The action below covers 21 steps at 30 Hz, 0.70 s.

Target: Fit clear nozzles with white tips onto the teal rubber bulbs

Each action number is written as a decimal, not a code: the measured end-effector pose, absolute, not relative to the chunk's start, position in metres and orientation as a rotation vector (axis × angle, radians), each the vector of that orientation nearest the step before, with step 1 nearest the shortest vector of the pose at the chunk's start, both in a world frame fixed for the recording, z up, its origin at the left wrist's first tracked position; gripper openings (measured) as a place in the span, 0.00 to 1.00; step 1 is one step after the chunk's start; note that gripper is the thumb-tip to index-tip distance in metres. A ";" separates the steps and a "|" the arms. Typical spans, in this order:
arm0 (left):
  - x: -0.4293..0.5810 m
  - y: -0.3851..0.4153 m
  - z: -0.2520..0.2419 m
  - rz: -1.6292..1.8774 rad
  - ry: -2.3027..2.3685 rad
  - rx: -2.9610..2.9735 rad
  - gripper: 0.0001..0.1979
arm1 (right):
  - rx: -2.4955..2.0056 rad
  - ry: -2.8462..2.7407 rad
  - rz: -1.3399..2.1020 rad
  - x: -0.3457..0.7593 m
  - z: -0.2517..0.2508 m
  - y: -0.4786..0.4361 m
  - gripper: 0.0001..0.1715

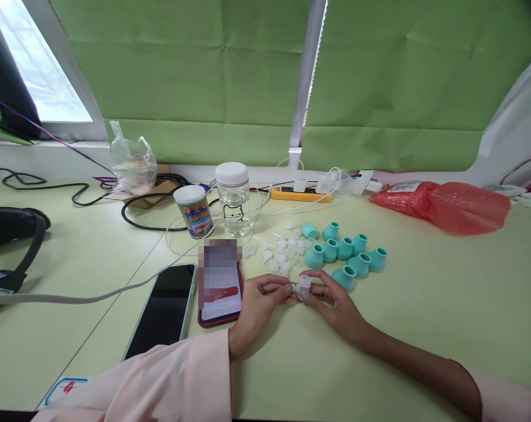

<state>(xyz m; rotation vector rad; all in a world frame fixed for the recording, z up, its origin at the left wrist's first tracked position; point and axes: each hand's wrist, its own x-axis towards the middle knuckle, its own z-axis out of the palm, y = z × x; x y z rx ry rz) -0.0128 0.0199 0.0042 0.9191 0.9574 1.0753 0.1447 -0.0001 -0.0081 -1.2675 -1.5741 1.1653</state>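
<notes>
On the pale table (441, 305) lie teal bulbs (343, 254), white pieces (282, 257) and two phones (163, 310).

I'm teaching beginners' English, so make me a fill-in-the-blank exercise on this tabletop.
The right hand holds a small translucent piece just to the ____ of the left hand.
Most whitish pieces lie to the ____ of the teal bulb-shaped pieces.
Beside the left hand lie ____ phones.
The jar with a cat outline has a ____ lid.

Missing words: right; left; two; white.
</notes>
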 end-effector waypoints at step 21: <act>-0.016 0.012 0.008 0.990 0.915 1.248 0.09 | -1.268 -1.707 1.133 0.144 -0.003 -0.009 0.20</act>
